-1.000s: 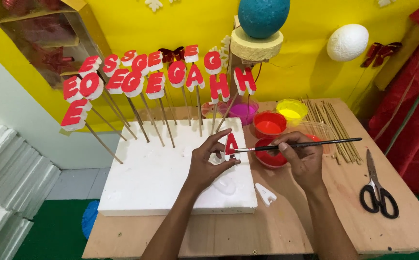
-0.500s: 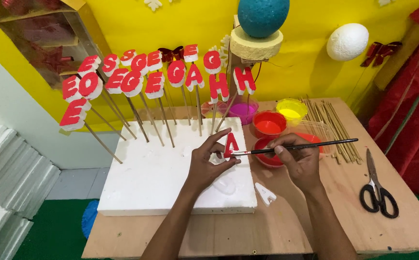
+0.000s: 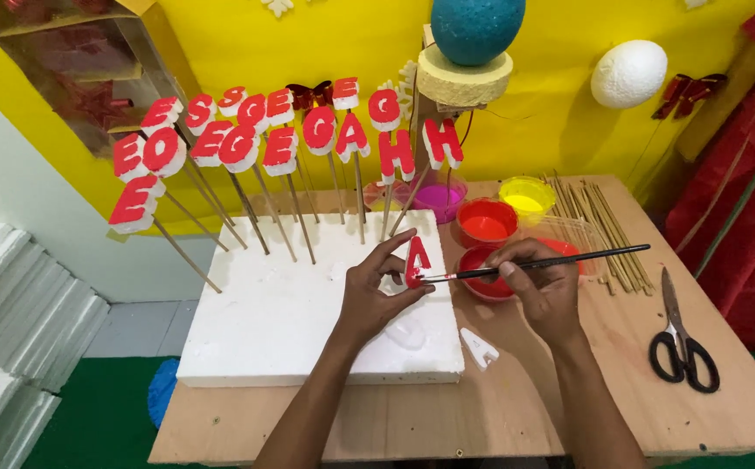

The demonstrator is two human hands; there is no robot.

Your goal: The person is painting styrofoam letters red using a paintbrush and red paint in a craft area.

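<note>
Holding a small foam letter (image 3: pixel 417 259) pinched between its fingers over the near right part of the white foam slab (image 3: pixel 290 321), the left hand (image 3: pixel 377 291) is keeping almost the same place as a second ago. The right hand (image 3: pixel 544 287), closed around a thin paintbrush (image 3: pixel 538 263), is bringing its red tip onto the letter's lower edge, just near of the red paint bowl (image 3: pixel 485 220), so painting is carrying on.
</note>
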